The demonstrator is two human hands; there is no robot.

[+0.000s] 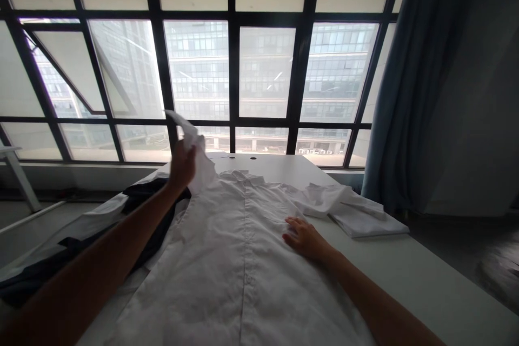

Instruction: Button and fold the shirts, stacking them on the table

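Observation:
A white button-up shirt (219,259) lies front side up on the table, its collar (247,177) toward the window and its button strip running down the middle. My left hand (183,165) is closed on the sleeve at the shirt's left side and holds it up above the table, the loose end pointing upward. Flat on the shirt's right side, near the armpit, rests my right hand (305,239), fingers stretched out. Beyond it the other sleeve (324,199) spreads out to the right.
The white table (409,275) extends right and toward the windows. Dark clothing (150,189) lies on the left, beside more white cloth. A folded white cloth (368,221) sits at the right table edge. A blue-grey curtain (409,119) hangs at the right.

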